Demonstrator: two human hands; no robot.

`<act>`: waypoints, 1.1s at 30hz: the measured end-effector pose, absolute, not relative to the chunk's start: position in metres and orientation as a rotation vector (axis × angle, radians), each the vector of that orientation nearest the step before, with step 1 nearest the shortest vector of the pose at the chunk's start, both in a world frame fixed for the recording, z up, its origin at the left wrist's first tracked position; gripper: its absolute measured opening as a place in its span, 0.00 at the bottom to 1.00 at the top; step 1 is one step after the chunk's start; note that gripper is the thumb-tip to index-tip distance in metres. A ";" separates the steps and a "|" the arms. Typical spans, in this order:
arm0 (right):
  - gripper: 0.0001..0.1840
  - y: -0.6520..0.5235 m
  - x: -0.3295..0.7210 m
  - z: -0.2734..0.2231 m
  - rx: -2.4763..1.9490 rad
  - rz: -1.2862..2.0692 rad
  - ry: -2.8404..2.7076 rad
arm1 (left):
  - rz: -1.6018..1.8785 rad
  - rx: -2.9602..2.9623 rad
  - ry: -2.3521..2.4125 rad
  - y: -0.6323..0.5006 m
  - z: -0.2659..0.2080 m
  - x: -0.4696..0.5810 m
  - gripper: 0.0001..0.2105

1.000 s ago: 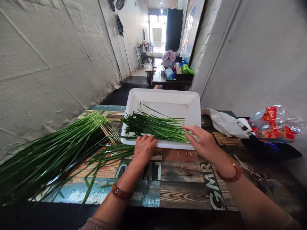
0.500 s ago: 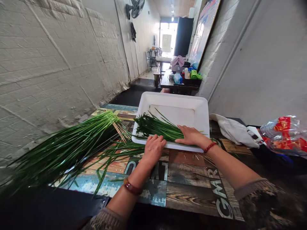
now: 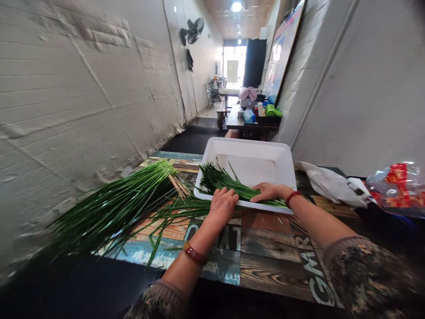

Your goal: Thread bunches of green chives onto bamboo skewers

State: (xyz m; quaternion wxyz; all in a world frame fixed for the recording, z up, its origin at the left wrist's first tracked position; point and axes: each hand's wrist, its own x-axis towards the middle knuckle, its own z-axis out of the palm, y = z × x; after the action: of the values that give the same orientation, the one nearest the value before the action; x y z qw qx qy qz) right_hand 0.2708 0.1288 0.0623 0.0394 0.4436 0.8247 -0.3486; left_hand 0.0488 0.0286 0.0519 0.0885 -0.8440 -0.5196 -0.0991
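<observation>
A bunch of garlic chives (image 3: pixel 241 189) lies along the near side of a white plastic tray (image 3: pixel 252 144). My right hand (image 3: pixel 270 192) is on the stalk end of this bunch, thumb on the near side and the fingers hidden behind. My left hand (image 3: pixel 223 204) is closed over the tray's near rim, its curled fingertips close to the chives inside. More loose chives (image 3: pixel 179 207) lie on the table left of my left hand. A larger bundle of chives (image 3: pixel 122 199) rests farther left, its pale ends toward the tray.
The patterned tabletop (image 3: pixel 265 248) carries stray stalks and scraps. A white cloth (image 3: pixel 320 184) lies right of the tray, beside a clear plastic bag with red print (image 3: pixel 396 188). Walls flank both sides. A farther table (image 3: pixel 234 116) holds assorted items.
The view has shifted, so things appear farther right and slightly lower. My right hand has moved a little toward the stalk ends. The left hand stays at the rim.
</observation>
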 end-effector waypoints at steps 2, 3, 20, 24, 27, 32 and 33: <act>0.28 0.124 0.272 0.060 1.289 -1.107 2.573 | -0.316 -2.517 -1.557 0.026 0.050 0.048 0.07; 0.28 0.122 0.272 0.058 1.263 -1.134 2.597 | -0.321 -2.523 -1.559 0.025 0.050 0.048 0.07; 0.15 0.114 0.271 0.074 1.506 -1.078 2.766 | -0.241 -2.523 -1.537 0.030 0.051 0.048 0.07; 0.18 0.120 0.275 0.089 1.618 -1.109 2.832 | -0.181 -2.517 -1.540 0.035 0.055 0.049 0.06; 0.20 0.124 0.278 0.101 1.685 -1.221 2.883 | -0.155 -2.520 -1.519 0.037 0.056 0.049 0.05; 0.18 0.126 0.282 0.114 1.745 -1.377 2.903 | -0.188 -2.500 -1.488 0.039 0.052 0.048 0.07; 0.18 0.125 0.282 0.116 1.737 -1.386 2.910 | -0.204 -2.493 -1.483 0.040 0.051 0.047 0.07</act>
State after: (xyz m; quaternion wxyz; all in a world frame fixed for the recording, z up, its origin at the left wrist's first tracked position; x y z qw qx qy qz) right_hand 0.2821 0.1250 0.1163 -0.2569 0.4586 0.7680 -0.3658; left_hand 0.0474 0.0399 0.0514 0.1167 -0.8515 -0.5065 -0.0698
